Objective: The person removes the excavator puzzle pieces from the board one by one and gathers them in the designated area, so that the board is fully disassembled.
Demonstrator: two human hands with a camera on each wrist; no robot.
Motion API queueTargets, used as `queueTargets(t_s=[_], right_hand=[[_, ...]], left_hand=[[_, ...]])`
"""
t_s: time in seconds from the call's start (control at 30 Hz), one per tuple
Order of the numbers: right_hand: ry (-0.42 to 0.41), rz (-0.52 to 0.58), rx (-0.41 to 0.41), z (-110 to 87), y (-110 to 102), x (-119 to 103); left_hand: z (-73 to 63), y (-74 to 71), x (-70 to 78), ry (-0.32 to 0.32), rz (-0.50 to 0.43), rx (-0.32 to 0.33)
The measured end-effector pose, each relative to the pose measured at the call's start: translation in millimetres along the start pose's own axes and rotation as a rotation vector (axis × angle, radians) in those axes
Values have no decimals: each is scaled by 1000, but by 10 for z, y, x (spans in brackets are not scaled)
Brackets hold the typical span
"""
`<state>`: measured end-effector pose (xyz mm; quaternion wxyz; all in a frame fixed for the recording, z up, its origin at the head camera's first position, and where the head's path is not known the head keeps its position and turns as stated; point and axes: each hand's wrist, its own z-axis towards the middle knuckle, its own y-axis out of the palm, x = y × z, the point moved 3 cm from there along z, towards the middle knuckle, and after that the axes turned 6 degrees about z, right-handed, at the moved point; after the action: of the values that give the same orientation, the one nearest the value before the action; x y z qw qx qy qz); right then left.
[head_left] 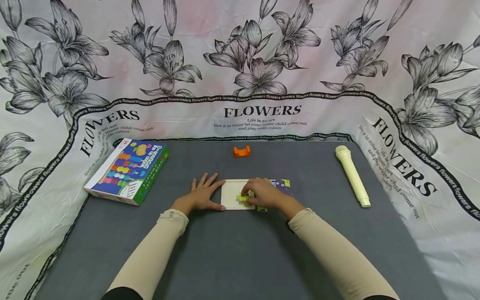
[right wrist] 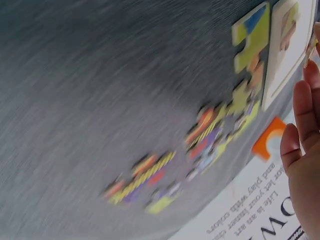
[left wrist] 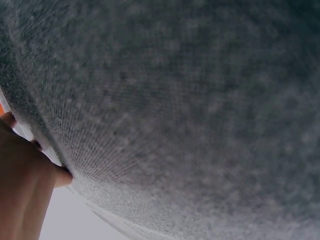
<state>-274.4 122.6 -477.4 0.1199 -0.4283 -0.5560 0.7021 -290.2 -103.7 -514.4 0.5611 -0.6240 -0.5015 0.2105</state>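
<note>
A cream puzzle board (head_left: pixel 229 194) lies flat in front of the person. Spread fingers and thumb of the left hand (head_left: pixel 202 196) touch its left edge; the left wrist view shows part of that hand (left wrist: pixel 25 175) at the side. Over the board, the right hand (head_left: pixel 264 192) pinches a jigsaw piece (right wrist: pixel 310 54), partly hidden by its fingers. Yellow-green puzzle pieces (head_left: pixel 243 198) show below those fingertips, and one piece (right wrist: pixel 289 25) lies on the board in the right wrist view. Beside the board are several loose jigsaw pieces (right wrist: pixel 252 42), some under the right hand in the head view.
At the left stands a colourful toy box (head_left: pixel 131 171) lying flat. An orange notched block (head_left: pixel 241 152) sits behind the board. Toward the right lies a pale yellow tube (head_left: pixel 352 177). A flower-printed cloth (head_left: pixel 262 112) borders the grey table (head_left: pixel 225 258).
</note>
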Motion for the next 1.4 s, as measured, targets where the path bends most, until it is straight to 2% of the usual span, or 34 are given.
queueTargets(t_s=[0.17, 0.4, 0.6, 0.97, 1.4], right_hand=[[-19, -14, 40, -230, -116, 130], [23, -57, 45, -592, -155, 396], [51, -18, 40, -743, -194, 449], [50, -38, 3, -790, -165, 444], [33, -41, 22, -713, -143, 403]], left_hand=[[-1, -17, -2, -9, -6, 23], [29, 16, -19, -11, 6, -5], [22, -1, -39, -2, -1, -1], [21, -16, 4, -6, 2, -23], [30, -13, -1, -11, 17, -25]])
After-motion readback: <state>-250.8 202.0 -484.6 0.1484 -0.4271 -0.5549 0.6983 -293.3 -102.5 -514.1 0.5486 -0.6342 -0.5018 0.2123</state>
